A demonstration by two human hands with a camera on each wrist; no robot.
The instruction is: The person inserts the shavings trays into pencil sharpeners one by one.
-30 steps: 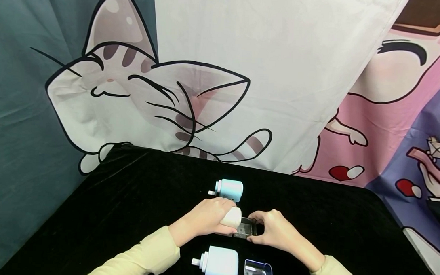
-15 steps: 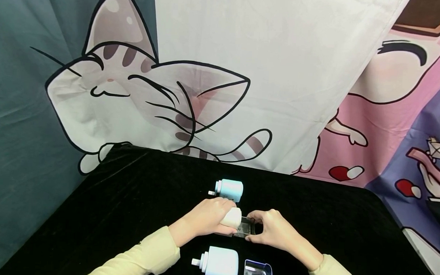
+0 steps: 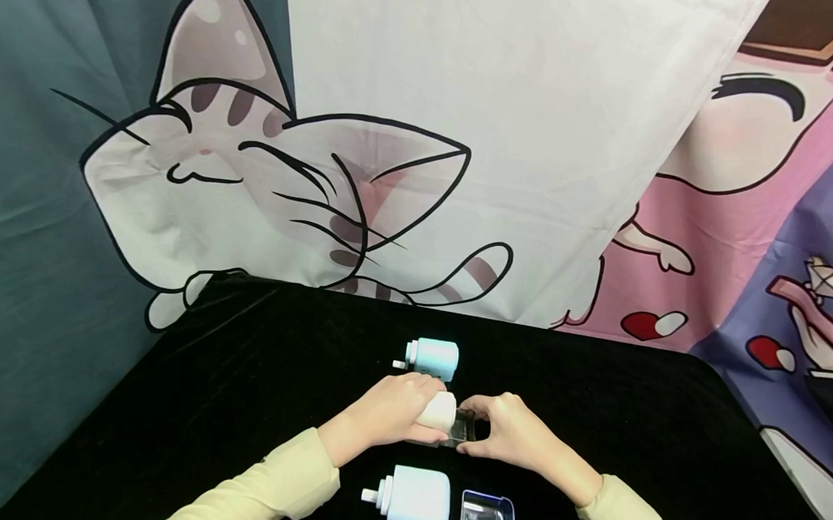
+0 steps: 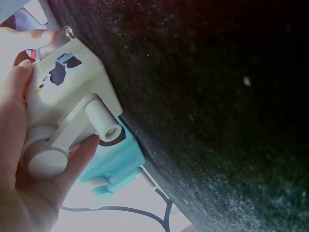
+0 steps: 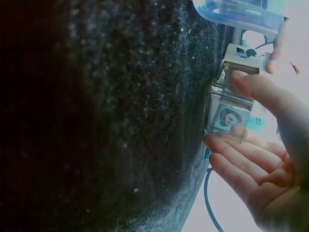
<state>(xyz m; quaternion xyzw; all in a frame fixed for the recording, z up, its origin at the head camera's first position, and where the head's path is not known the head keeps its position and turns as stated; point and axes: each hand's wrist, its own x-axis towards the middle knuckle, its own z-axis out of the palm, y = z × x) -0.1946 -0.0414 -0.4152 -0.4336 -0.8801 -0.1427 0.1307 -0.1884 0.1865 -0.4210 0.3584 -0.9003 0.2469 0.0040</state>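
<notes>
On the black-draped counter (image 3: 281,378), a clear drawer (image 3: 463,428) meets a cream sharpener (image 3: 439,411)

At the cream sharpener's 9 o'clock, the left-hand grip (image 3: 393,412) is wrapped around its body. Toward 6 o'clock lies a pale-blue sharpener (image 3: 418,499); at 12, a turquoise sharpener (image 3: 436,359). The clear drawer stands at 3 o'clock, its depth of seating hidden. At 5, apart, sits a blue-rimmed tray (image 3: 510,516). Rightmost, the right-hand grip (image 3: 515,433) pinches the clear drawer between thumb and fingers. The step in hand seems to be sliding the drawer; the next move calls for a braced body and straight 9-to-3 alignment.
</notes>
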